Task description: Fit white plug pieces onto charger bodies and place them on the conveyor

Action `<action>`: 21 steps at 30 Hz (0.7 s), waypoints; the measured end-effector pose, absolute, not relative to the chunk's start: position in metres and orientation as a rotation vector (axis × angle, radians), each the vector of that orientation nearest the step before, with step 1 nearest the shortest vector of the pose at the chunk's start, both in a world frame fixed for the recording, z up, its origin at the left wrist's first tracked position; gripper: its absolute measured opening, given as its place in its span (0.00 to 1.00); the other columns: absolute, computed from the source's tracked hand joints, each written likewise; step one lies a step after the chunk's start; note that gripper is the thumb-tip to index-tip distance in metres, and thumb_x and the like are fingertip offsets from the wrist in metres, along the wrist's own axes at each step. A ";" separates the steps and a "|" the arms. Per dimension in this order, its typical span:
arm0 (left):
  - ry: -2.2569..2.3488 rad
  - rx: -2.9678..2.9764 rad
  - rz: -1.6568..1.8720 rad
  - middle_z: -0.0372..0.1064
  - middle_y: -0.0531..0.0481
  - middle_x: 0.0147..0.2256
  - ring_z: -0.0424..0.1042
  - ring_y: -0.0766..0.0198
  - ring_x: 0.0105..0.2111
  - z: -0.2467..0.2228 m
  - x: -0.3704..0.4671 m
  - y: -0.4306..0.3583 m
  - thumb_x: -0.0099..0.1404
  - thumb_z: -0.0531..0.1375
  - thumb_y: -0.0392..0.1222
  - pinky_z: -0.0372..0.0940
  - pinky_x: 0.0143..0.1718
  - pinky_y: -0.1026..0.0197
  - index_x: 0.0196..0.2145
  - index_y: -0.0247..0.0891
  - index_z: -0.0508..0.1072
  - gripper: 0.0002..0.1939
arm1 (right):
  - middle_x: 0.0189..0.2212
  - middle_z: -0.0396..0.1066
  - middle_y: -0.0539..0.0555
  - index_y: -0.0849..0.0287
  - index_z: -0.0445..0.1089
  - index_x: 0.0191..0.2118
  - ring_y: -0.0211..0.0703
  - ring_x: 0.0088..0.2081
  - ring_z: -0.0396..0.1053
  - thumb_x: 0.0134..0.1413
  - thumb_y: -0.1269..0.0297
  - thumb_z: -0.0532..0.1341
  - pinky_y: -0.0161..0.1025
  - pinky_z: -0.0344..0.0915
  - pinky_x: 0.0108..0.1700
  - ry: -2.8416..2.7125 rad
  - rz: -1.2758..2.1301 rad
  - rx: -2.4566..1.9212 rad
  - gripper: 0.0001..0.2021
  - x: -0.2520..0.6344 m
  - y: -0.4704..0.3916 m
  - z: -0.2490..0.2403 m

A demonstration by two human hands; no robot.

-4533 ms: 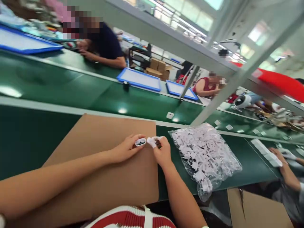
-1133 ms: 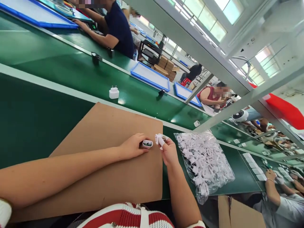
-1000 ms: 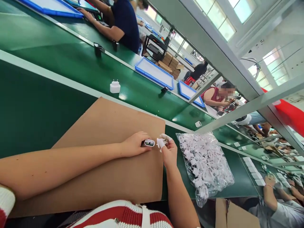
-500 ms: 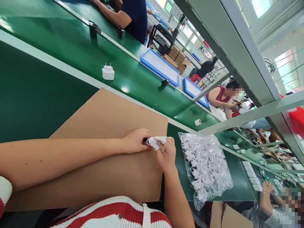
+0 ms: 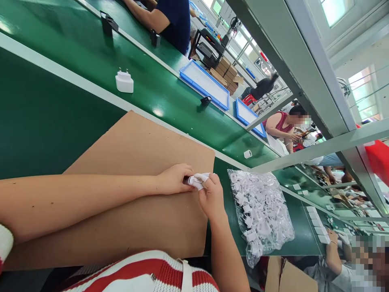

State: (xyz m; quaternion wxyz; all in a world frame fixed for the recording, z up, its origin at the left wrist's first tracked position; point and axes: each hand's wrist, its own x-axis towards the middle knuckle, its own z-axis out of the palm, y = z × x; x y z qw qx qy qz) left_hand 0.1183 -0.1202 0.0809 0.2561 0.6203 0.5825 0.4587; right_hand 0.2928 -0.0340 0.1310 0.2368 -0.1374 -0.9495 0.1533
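Note:
My left hand (image 5: 174, 179) is closed around a small white piece with a greyish end (image 5: 187, 180), probably a charger, held above the brown cardboard sheet (image 5: 152, 142). Its fingers hide most of the piece. From the right, my right hand (image 5: 213, 196) pinches at the same piece, white covers on its thumb and forefinger. A thin metallic glint shows between those fingers. Right of my hands lies a clear plastic bag (image 5: 263, 213) full of white plug chargers.
Beyond the cardboard runs a green conveyor (image 5: 91, 69) carrying a white plug charger (image 5: 124, 82), a smaller white charger (image 5: 247, 154) and black holders (image 5: 108, 24). Blue-rimmed trays (image 5: 205, 83) stand behind it. A metal frame (image 5: 304, 156) slants across the right. Several co-workers sit around.
The chargers and black holders on the conveyor have shifted left. My right fingers have drawn closer together at the small white piece; my left hand has hardly moved.

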 end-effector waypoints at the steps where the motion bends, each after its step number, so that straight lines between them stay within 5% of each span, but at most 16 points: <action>1: 1.579 1.681 1.247 0.70 0.50 0.31 0.68 0.58 0.35 0.081 0.118 -0.120 0.62 0.66 0.51 0.60 0.37 0.59 0.27 0.37 0.75 0.14 | 0.38 0.72 0.56 0.58 0.75 0.48 0.47 0.42 0.66 0.57 0.80 0.55 0.42 0.66 0.43 -2.608 0.415 -0.374 0.18 0.292 -0.034 0.131; 14: 1.566 1.691 1.265 0.71 0.48 0.32 0.70 0.58 0.36 0.078 0.119 -0.121 0.62 0.65 0.51 0.63 0.40 0.58 0.28 0.38 0.77 0.13 | 0.36 0.71 0.55 0.57 0.74 0.43 0.46 0.40 0.67 0.55 0.81 0.56 0.39 0.65 0.41 -2.685 0.358 -0.418 0.16 0.290 -0.035 0.134; 21: 1.591 1.699 1.202 0.71 0.48 0.31 0.70 0.57 0.36 0.085 0.117 -0.119 0.62 0.63 0.56 0.63 0.39 0.59 0.28 0.39 0.77 0.17 | 0.31 0.68 0.52 0.56 0.71 0.29 0.44 0.37 0.66 0.47 0.81 0.59 0.37 0.61 0.37 -2.789 0.237 -0.573 0.11 0.282 -0.031 0.139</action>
